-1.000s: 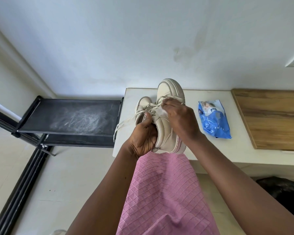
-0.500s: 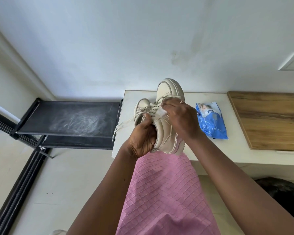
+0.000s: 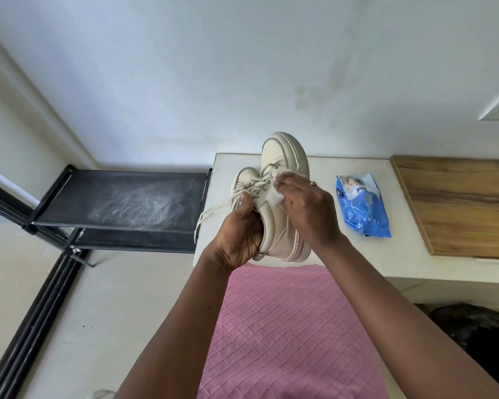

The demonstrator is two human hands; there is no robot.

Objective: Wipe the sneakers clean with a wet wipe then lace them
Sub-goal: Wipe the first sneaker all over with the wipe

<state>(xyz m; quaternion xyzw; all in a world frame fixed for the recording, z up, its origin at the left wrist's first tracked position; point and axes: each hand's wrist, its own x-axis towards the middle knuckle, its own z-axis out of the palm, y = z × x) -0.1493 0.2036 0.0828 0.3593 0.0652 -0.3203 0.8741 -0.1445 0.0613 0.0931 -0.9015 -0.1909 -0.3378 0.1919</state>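
Looking down through the head camera, I see both hands at work in the middle of the frame. The left hand [image 3: 239, 237] is wrapped round the heel end of a cream sneaker [image 3: 283, 156], fingers curled and thumb up along its left side. It holds the sneaker raised, toe pointing to the top of the frame. The right hand [image 3: 306, 208] comes in from the right, its fingers curled over a white wipe [image 3: 275, 195] and pressing it to the sneaker's upper beside the lacing.

The other sneaker [image 3: 244, 180] stands just left of the held one, partly hidden behind the left thumb; I cannot tell whether the two touch. Loose laces [image 3: 211, 214] trail from the sneakers down and left, over the edge of the white bench [image 3: 329, 168].

Right of the hands a blue pack [image 3: 363, 208] lies flat on the bench, apart from the sneakers. It has a pale printed panel at its upper end, but the writing is too small for me to read.

A wooden board [image 3: 458, 203] covers the bench at the right edge. A black rack [image 3: 133, 200] sits at centre left, its top smeared with whitish marks. Pink quilted cloth [image 3: 285, 326] fills the lower middle between the forearms.
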